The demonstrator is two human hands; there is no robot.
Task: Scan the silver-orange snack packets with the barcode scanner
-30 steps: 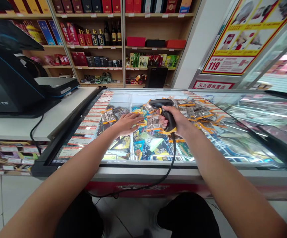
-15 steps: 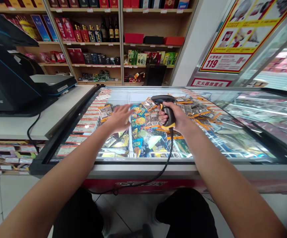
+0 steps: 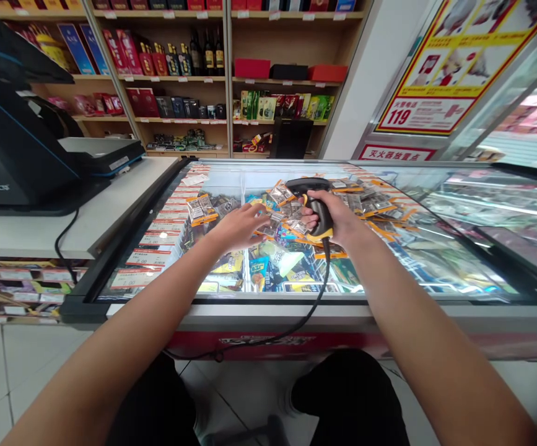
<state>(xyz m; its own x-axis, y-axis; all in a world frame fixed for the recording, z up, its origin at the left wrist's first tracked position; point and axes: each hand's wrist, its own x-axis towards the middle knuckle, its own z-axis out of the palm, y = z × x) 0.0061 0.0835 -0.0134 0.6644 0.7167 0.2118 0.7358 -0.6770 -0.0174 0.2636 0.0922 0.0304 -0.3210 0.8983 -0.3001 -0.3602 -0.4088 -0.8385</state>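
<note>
My right hand [image 3: 326,214] is wrapped round the grip of a black and yellow barcode scanner [image 3: 320,217], held over the glass top of a chest freezer [image 3: 291,308]. Its black cord [image 3: 327,272] hangs down over the freezer's front. My left hand [image 3: 243,226] reaches over the glass, fingers loosely bent and apart, just left of the scanner. Small clear packets with orange edges [image 3: 291,214] lie on the glass around the scanner. One packet [image 3: 268,228] is by my left fingertips; whether they touch it I cannot tell. Another packet [image 3: 201,209] lies to the left.
More orange-edged packets [image 3: 375,201] are heaped at right. Colourful bags [image 3: 280,263] show under the glass. Price labels [image 3: 145,257] line the left side. A counter [image 3: 124,198] with a checkout machine [image 3: 12,155] stands left. Shelves [image 3: 228,80] of boxes and bottles are behind.
My left hand has moved right, closer to the scanner, and its fingers bend more. Packets beside the scanner have shifted. My right hand still holds the scanner in nearly the same place.
</note>
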